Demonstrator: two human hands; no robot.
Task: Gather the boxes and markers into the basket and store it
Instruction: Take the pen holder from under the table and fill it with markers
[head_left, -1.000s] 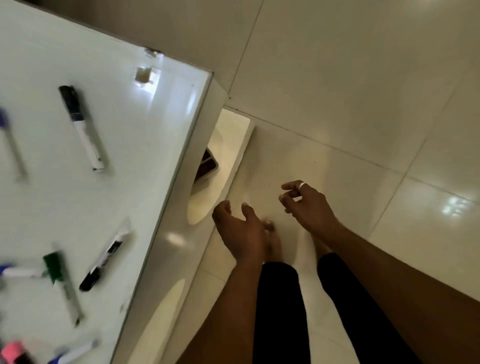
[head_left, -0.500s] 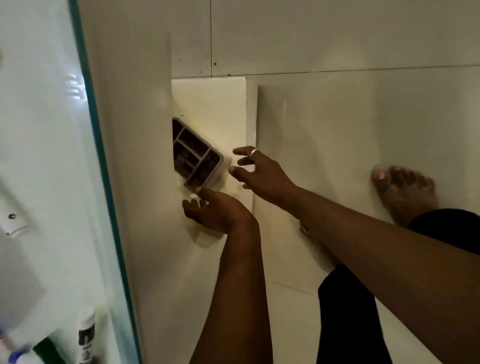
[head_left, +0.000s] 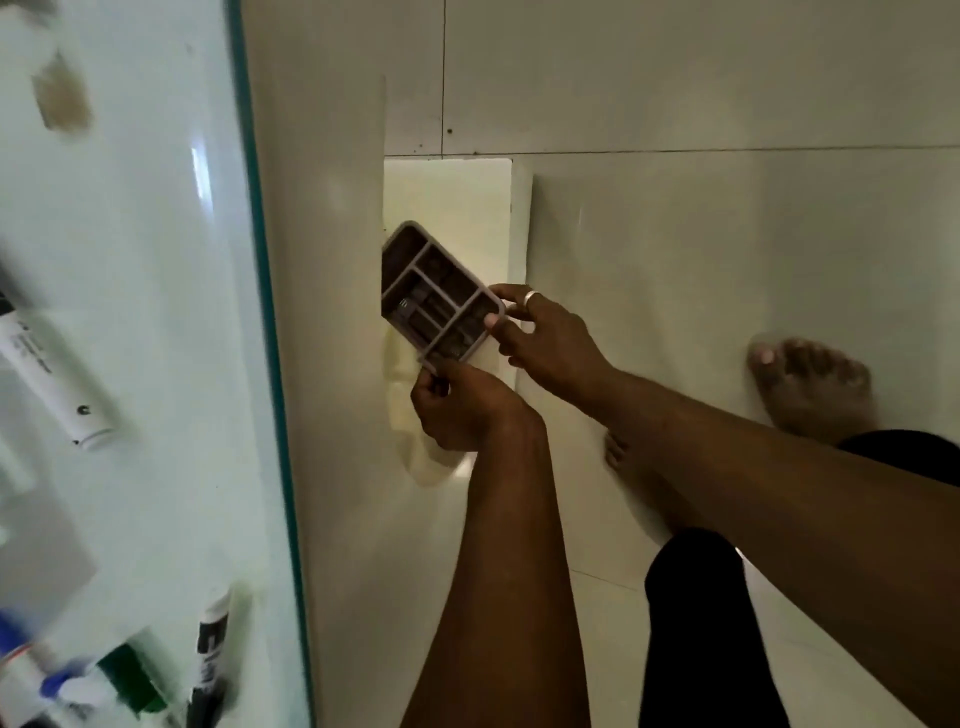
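Note:
A pale, compartmented basket sticks out from a low shelf under the glass table. My left hand grips its near lower corner. At its right corner my right hand, with a ring on one finger, pinches the rim. The basket's left part is hidden behind the table's side panel. Markers lie on the glass tabletop: a white one at mid-left, a black one, a green one and a blue one at the bottom left. No boxes can be made out.
The white side panel of the table stands between the tabletop and the shelf. My bare feet and dark trouser legs are on the glossy tiled floor to the right.
My view swung from the tabletop down to the low shelf. Both hands reached in and closed on the basket, which now sits farther out of the shelf.

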